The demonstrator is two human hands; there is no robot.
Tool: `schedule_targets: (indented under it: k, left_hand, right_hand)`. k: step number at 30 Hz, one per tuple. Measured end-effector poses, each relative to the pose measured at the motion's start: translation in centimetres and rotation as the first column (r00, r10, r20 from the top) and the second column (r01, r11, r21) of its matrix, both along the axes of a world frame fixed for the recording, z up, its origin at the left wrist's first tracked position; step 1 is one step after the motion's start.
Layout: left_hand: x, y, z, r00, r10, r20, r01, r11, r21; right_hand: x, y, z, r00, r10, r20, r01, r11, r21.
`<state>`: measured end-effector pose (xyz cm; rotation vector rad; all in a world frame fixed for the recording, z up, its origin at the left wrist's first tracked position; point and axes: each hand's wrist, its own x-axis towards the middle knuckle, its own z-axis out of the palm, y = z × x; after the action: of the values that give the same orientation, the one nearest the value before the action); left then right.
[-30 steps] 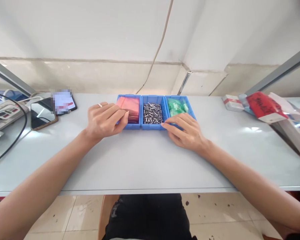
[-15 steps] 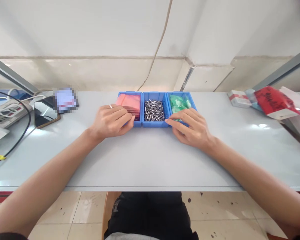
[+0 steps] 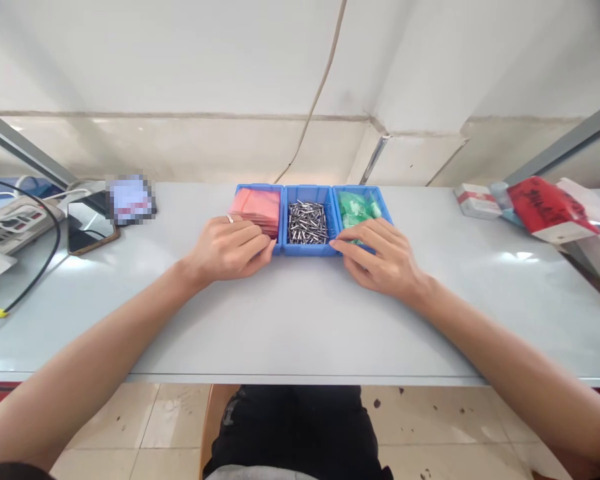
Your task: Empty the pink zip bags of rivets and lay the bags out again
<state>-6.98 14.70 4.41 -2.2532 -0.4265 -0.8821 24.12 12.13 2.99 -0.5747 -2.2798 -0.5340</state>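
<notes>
Three small blue plastic bins (image 3: 307,250) stand side by side in a row toward the far edge of the pale grey table (image 3: 300,320). The left bin holds a stack of pink flat packets (image 3: 257,208), the middle bin short silver metal pins (image 3: 307,222), the right bin green plastic pieces (image 3: 356,207). The left hand (image 3: 230,250) rests at the near left corner of the row, fingers loosely curled against the left bin's front wall, gripping nothing. The right hand (image 3: 380,257) lies over the right bin's near corner, fingers spread flat on it, nothing clasped. Left of the bins lies a dark phone (image 3: 87,230); right of them, a red-and-white packet (image 3: 547,207).
</notes>
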Motion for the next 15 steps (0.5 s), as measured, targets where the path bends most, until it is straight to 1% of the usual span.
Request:
schedule_targets:
  k: [3,7,10,12,13,14,15]
  left_hand:
    - [0.0,-0.1,-0.1,1.0,0.001,-0.003,-0.001,1.0,-0.003]
    - [-0.1,-0.2,-0.1,1.0,0.01,-0.017,-0.01,1.0,0.004]
    - [-0.1,-0.1,-0.1,1.0,-0.001,-0.013,0.001,1.0,0.008]
    - [0.0,-0.2,-0.1,1.0,-0.003,-0.008,0.003,1.0,0.006]
    - [0.0,-0.2,-0.1,1.0,0.0,-0.006,0.0,1.0,0.004]
    - [0.1,-0.2,0.0,1.0,0.003,-0.005,-0.003,1.0,-0.002]
    - [0.1,-0.3,0.0,1.0,0.004,-0.003,-0.004,1.0,-0.009]
  right_hand:
    - [-0.2,0.0,0.0,1.0,0.0,-0.002,0.0,1.0,0.014]
    - [-0.2,0.1,-0.4,1.0,-0.017,-0.004,0.017,0.999,0.034]
    - [-0.4,-0.2,-0.3,1.0,0.01,-0.016,-0.01,1.0,0.015]
    - [-1.3,-1.1,0.9,0.993,0.073,-0.094,-0.078,0.996,-0.049]
    - [-2.1,-1.9,1.8,0.982,0.117,-0.151,-0.134,0.985,-0.105]
    - [-3.0,-2.9,3.0,0.962,0.172,-0.214,-0.209,0.964,-0.165]
    - [-4.0,-4.2,4.3,0.944,0.22,-0.245,-0.283,0.923,-0.262]
